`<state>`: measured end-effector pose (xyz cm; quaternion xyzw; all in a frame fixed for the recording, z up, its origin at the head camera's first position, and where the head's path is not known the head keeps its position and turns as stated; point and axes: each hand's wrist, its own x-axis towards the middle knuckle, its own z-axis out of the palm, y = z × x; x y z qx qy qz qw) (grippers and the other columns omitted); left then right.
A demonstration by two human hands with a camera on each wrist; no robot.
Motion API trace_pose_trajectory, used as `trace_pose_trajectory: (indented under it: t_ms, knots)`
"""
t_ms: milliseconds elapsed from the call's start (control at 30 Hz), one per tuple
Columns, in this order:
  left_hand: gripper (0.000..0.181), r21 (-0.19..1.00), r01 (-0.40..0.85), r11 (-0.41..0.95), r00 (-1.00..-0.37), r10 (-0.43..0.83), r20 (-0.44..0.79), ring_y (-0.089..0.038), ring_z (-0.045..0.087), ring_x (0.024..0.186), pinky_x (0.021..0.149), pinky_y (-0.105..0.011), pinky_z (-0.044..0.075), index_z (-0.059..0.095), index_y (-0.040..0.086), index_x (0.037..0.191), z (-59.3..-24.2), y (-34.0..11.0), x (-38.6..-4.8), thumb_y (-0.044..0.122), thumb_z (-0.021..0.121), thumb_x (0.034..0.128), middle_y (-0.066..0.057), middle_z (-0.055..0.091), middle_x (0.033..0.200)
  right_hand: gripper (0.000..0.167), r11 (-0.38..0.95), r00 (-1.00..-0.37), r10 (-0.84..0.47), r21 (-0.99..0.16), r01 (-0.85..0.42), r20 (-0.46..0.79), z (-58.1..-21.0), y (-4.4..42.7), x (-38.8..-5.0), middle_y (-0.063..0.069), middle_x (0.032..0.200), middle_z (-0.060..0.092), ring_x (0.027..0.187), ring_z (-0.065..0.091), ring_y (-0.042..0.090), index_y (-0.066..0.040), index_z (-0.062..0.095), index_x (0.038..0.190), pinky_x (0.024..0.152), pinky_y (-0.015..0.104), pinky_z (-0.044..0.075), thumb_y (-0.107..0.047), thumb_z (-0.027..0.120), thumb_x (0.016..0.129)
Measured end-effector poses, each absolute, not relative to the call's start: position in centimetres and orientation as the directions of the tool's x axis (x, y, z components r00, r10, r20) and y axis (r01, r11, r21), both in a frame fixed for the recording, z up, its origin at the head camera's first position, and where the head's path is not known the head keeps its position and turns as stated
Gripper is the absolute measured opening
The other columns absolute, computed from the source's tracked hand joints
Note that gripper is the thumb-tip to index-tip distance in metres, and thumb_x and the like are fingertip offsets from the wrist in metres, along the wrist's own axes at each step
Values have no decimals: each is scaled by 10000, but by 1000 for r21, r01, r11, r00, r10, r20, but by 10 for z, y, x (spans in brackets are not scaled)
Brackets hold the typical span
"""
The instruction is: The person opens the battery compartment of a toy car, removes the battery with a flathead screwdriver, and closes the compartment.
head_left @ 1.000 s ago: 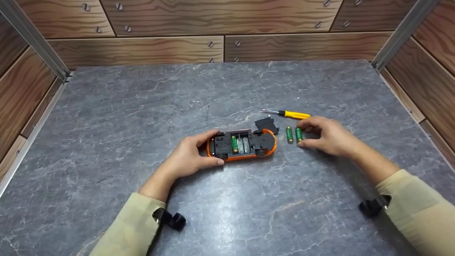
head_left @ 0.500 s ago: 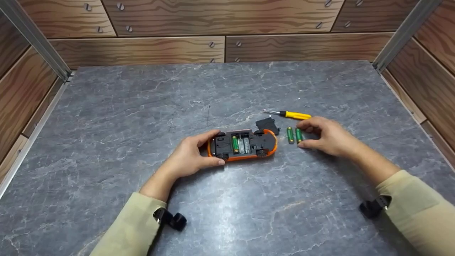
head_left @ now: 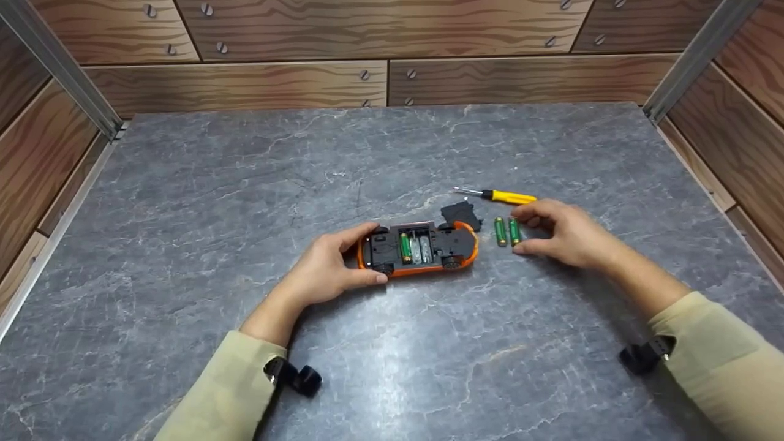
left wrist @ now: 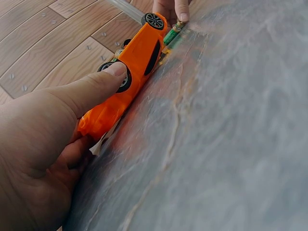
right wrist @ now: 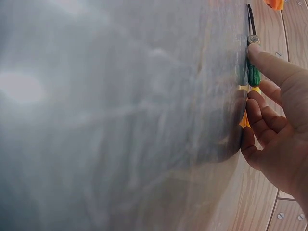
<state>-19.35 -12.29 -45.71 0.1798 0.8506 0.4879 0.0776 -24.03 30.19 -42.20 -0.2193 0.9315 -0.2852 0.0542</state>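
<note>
An orange toy car (head_left: 456,244) lies upside down on the table, its battery compartment uncovered. My left hand (head_left: 321,269) grips one end of it, thumb on the near side by a wheel (left wrist: 126,79) and fingers on the far side. One green battery (head_left: 405,248) sits in the compartment's left slot; grey slots show beside it. To the right of the car, two more green batteries lie side by side. With thumb and index finger at its two ends, my right hand (head_left: 572,236) pinches the right-hand battery (head_left: 514,233). The other battery (head_left: 500,231) lies just left of it, untouched.
A black battery cover (head_left: 460,215) lies behind the car's right end. Beyond it is a screwdriver (head_left: 511,197) with a yellow handle, close to my right fingers. Wood-patterned panels (head_left: 245,86) wall in the grey marbled table (head_left: 245,165) at the back and sides.
</note>
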Motion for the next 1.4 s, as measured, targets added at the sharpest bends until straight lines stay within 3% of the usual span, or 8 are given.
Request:
trace_pose_trajectory:
  t_ms: [300,500,567,733,967,1400]
  knots:
    - [940,853,247,460,-920,388,57,-185,560,1354,1210,-420,362,527,154,1577,-455,-122,-194,363,969,775,-29,579,1542,610,737,-895,-444,-547,-397,51,-420,303,-241,125,1201,719,1081,670,289,-24,684,1350,966,491,528,-262,930,844]
    - [934,848,246,469,-922,383,56,-182,553,1365,1208,-409,368,531,160,1576,-454,-121,-194,361,969,776,-27,582,1538,607,736,-903,-427,-559,-382,55,-416,303,-240,113,1174,731,1048,676,266,-27,690,1346,927,363,540,-268,930,844]
    - [935,849,245,469,-922,382,55,-183,545,1376,1212,-409,364,530,159,1577,-454,-121,-194,358,970,776,-29,575,1545,593,738,-908,-416,-561,-376,61,-413,302,-240,125,1175,730,1053,674,276,-21,690,1341,929,376,545,-259,924,851]
    - [942,851,245,464,-921,385,55,-191,551,1368,1212,-419,362,525,155,1579,-454,-120,-194,356,970,774,-37,567,1553,555,721,-906,-408,-568,-396,113,-394,294,-238,175,1254,710,1127,655,327,-13,679,1354,969,538,518,-229,891,889]
    - [950,850,237,471,-924,379,48,-205,552,1369,1214,-431,359,520,176,1584,-454,-122,-195,364,971,769,-32,562,1558,533,658,-849,-484,-552,-512,211,-371,257,-232,97,1283,719,1161,665,280,-71,706,1342,995,499,518,-254,901,880]
    - [939,847,252,467,-919,389,59,-217,547,1387,1215,-440,361,519,161,1583,-455,-123,-193,366,963,781,-35,561,1559,648,623,-783,-611,-542,-564,114,-373,183,-227,75,1416,652,1307,592,299,-124,677,1404,1115,537,464,-377,908,854]
